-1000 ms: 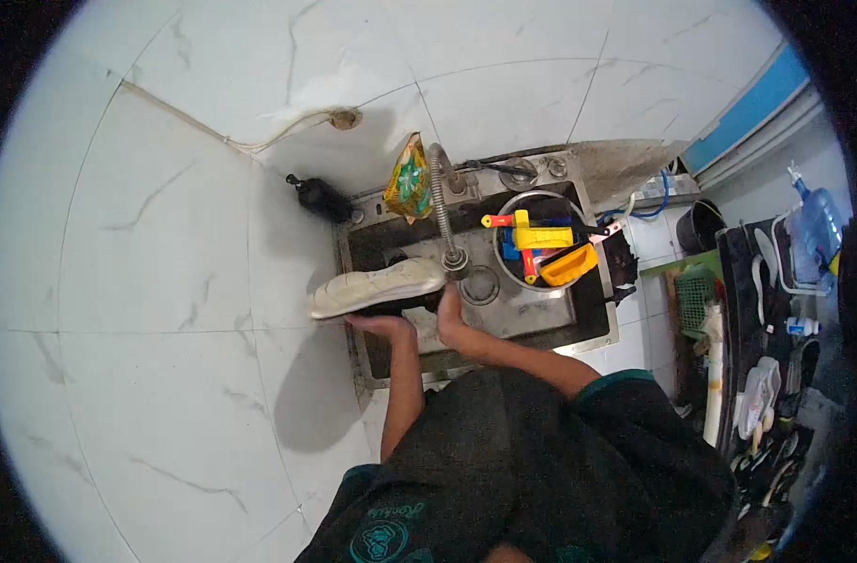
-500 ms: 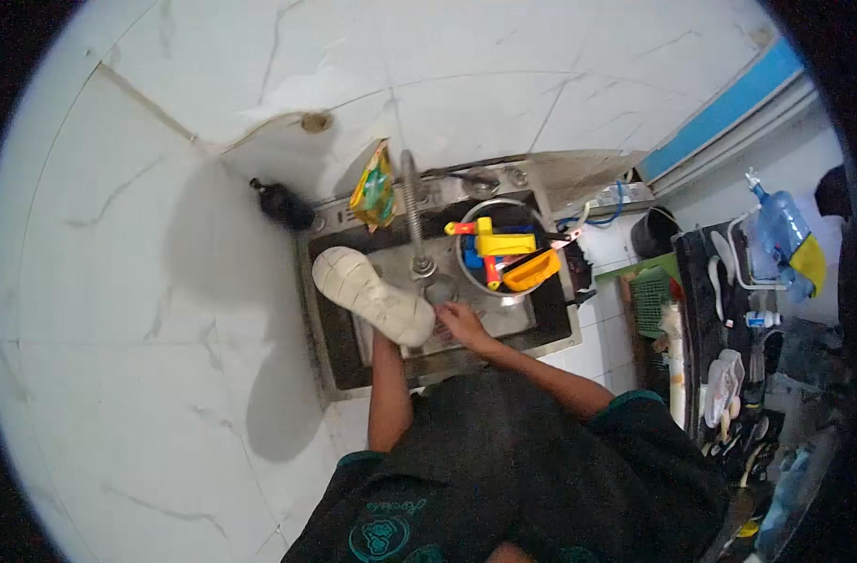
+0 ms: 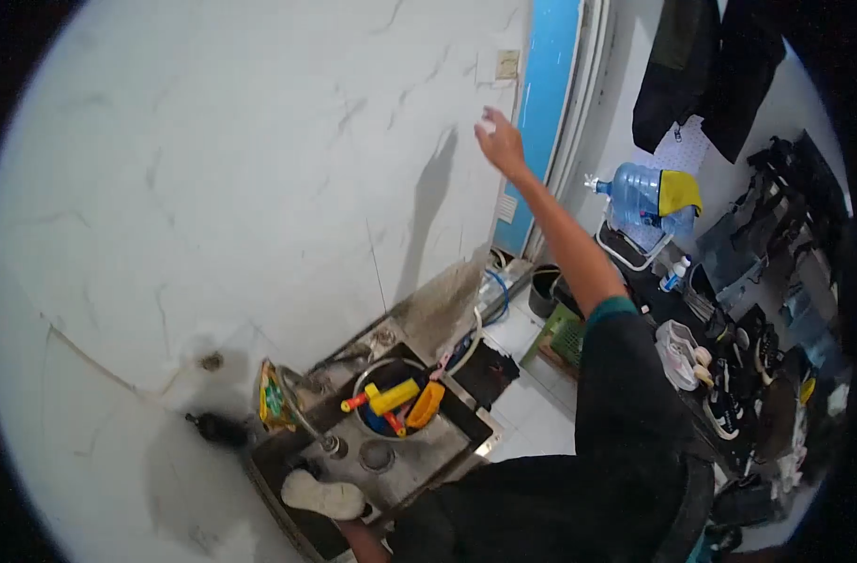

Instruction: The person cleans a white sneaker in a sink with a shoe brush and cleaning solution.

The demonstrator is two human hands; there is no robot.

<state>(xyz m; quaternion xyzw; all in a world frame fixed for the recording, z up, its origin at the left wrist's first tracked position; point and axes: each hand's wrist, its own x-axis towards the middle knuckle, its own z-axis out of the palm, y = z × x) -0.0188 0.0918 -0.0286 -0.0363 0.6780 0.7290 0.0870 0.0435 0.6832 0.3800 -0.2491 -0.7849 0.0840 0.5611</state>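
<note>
Over the left part of the sink (image 3: 405, 479), a shoe (image 3: 321, 495) is held with its pale sole facing up. My left hand (image 3: 353, 527) supports it from beneath, its fingers hidden by the shoe. Raised high at the upper middle, my right hand (image 3: 500, 146) is empty, its fingers apart and slightly bent, in front of the white wall just below and left of a wall switch (image 3: 507, 64). Beside the faucet (image 3: 331, 445) sits a round basin (image 3: 365, 372) with yellow, red and orange brushes (image 3: 391, 398) in it.
A green and yellow packet (image 3: 273, 398) and a dark bottle (image 3: 218, 429) stand behind the sink. To the right are a blue door frame (image 3: 547, 103), a black bucket (image 3: 542, 293), a green crate (image 3: 562, 338), a blue water jug (image 3: 635, 195) and several shoes (image 3: 724, 413).
My right hand has left the sink and risen toward the wall switch. The view has swung to the right, and the shoe with my left hand now appears lower in the picture.
</note>
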